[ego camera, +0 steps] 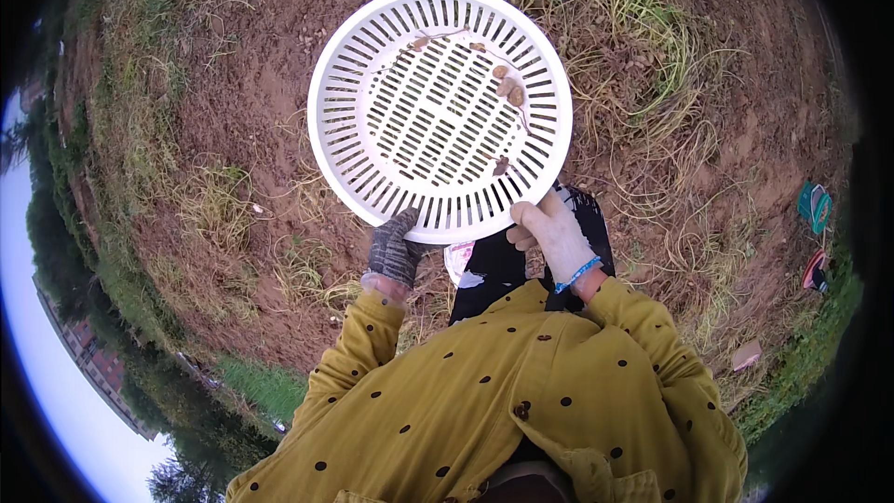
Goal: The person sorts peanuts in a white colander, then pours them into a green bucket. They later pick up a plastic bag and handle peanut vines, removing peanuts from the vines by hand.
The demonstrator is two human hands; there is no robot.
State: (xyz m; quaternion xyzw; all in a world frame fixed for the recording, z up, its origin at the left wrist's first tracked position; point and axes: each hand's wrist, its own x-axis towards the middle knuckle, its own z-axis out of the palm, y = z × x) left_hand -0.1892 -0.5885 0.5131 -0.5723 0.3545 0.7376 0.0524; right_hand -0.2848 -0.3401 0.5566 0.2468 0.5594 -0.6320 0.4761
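Both my hands hold a round white plastic basket [447, 108] with a slotted floor and wall, level with my thighs. My left hand [395, 248], in a dark grey knit glove, grips the near rim at its left. On the near right rim is my right hand [555, 230], in a pale glove with a blue cuff, thumb over the edge. Several small brown tubers [510, 89], probably peanuts or potatoes, lie at the basket's right side. Thin roots and a shrivelled dark bit [501, 165] lie near them, and another small brown piece [420, 44] is at the far side.
Reddish-brown soil [251, 98] surrounds me. Heaps of pulled, yellowing vines [649, 77] lie at right, with a smaller clump [220, 206] at left. A green object [814, 207] and a red-and-black object [814, 270] are at the far right. Grass borders the plot.
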